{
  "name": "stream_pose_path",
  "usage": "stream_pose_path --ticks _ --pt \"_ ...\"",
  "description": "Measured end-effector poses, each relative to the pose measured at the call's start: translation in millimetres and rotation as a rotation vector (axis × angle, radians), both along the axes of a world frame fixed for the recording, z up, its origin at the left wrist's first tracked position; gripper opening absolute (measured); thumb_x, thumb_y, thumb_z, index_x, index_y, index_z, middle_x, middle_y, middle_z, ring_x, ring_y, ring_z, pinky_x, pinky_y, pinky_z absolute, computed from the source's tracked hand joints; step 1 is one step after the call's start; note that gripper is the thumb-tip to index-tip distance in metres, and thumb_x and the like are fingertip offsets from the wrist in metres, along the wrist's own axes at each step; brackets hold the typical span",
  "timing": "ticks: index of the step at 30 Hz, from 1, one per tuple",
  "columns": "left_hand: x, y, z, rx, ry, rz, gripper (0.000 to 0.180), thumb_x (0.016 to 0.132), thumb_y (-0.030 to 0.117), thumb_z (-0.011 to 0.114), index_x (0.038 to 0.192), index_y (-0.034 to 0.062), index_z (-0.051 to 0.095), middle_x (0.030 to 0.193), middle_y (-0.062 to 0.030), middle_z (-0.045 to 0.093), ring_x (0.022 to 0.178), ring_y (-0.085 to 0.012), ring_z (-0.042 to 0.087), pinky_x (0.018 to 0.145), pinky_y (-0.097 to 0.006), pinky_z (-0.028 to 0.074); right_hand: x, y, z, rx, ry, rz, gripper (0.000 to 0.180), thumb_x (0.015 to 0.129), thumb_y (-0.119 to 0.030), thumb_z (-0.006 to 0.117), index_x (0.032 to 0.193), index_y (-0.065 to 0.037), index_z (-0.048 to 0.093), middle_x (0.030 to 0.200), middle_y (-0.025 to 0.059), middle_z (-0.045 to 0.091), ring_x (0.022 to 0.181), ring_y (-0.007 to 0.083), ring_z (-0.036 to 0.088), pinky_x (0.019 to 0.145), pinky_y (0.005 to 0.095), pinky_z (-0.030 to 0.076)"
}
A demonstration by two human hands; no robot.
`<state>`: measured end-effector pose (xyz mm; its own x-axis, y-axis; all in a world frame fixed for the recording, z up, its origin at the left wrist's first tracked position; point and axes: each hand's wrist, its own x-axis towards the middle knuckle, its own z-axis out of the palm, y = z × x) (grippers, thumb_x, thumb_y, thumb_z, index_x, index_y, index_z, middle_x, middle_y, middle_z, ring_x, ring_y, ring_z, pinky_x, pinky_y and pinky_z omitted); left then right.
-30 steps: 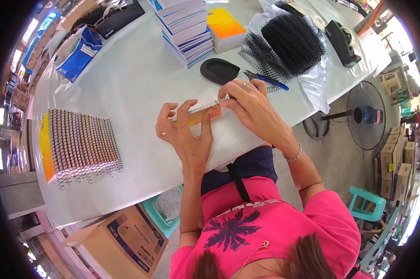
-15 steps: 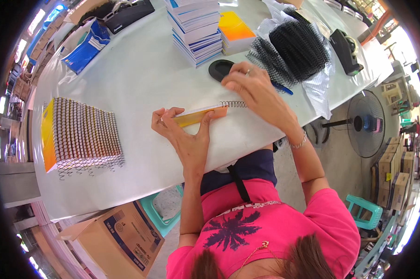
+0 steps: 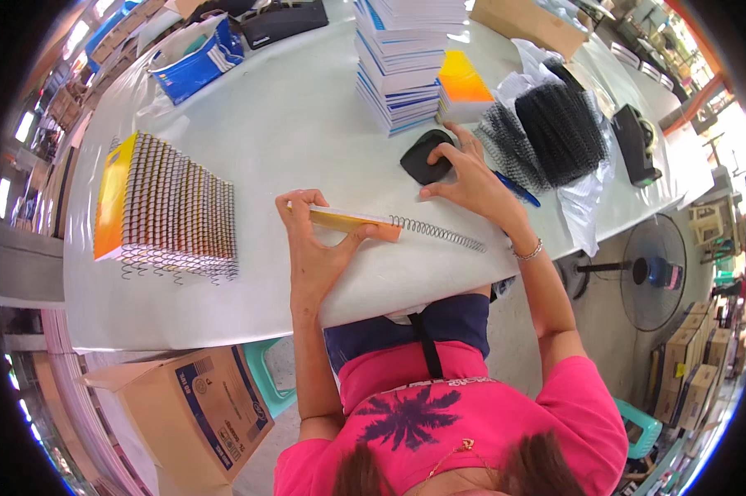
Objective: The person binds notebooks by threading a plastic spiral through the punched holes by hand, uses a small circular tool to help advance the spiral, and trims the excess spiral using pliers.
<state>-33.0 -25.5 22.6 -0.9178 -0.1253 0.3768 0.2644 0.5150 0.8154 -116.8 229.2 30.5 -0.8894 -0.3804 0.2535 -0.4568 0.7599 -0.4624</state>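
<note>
My left hand point(image 3: 313, 236) grips a thin notebook point(image 3: 352, 221) with a yellow-orange cover, fingers on its far side and thumb along its near side. A metal spiral coil point(image 3: 443, 232) is started in the right end of its edge, and its loose length sticks out to the right over the table. My right hand point(image 3: 475, 180) is at a small black dish point(image 3: 425, 157), its fingers spread and a bent finger at the dish's rim; whether it presses the dish is hard to tell. No object shows between those fingers.
A pile of coil-bound notebooks point(image 3: 175, 211) stands at left. Behind are a tall stack of books point(image 3: 398, 74), orange-covered notebooks point(image 3: 465, 83) and a blue bag point(image 3: 199, 70). Black coils point(image 3: 559, 128), a blue pen point(image 3: 517, 188) and a black tape dispenser point(image 3: 636, 147) lie right; a fan point(image 3: 650, 273) stands beyond the edge.
My right hand has moved away from the coil to the black dish, and its fingers have spread. My left hand keeps its hold on the notebook. The whole view has shifted slightly.
</note>
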Motion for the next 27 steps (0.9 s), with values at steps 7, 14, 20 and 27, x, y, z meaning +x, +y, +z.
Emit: stream_pose_path --ticks 7,14,20,27 --pt "0 0 -4 0.021 0.02 0.008 0.071 0.062 0.023 0.094 0.11 0.0055 0.045 0.111 -0.0099 0.035 0.109 -0.0262 0.042 0.094 -0.039 0.041 9 2 31 -0.847 -0.894 0.368 0.057 0.077 -0.039 0.081 0.117 -0.002 0.063 0.142 0.0224 0.05 0.124 0.0294 0.054 0.11 0.0368 0.036" --pt "1 -2 -4 0.053 -0.029 -0.015 0.071 0.061 0.018 0.091 0.11 0.0064 0.042 0.106 -0.0058 0.035 0.104 -0.0225 0.042 0.094 -0.034 0.04 10 8 34 -0.758 -0.952 0.653 0.059 0.078 -0.05 0.078 0.103 0.002 0.069 0.142 0.0235 0.051 0.127 0.0285 0.051 0.111 0.0381 0.034" --pt "-3 -10 -12 0.024 -0.025 -0.057 0.076 0.057 0.017 0.093 0.11 0.008 0.039 0.104 -0.0027 0.034 0.1 -0.0191 0.041 0.092 -0.03 0.039 30 -9 55 -0.58 -0.861 0.416 0.052 0.076 -0.034 0.082 0.109 0.005 0.07 0.142 0.0214 0.051 0.13 0.0253 0.049 0.11 0.0357 0.036" --pt "-2 -8 -5 0.186 -0.101 -0.108 0.073 0.056 0.023 0.095 0.105 0.0052 0.044 0.105 -0.0064 0.035 0.1 -0.0218 0.041 0.092 -0.033 0.04 48 -1 79 -0.438 -0.691 0.67 0.045 0.076 -0.032 0.083 0.109 -0.003 0.074 0.143 0.0194 0.051 0.132 0.0313 0.048 0.112 0.0382 0.034"
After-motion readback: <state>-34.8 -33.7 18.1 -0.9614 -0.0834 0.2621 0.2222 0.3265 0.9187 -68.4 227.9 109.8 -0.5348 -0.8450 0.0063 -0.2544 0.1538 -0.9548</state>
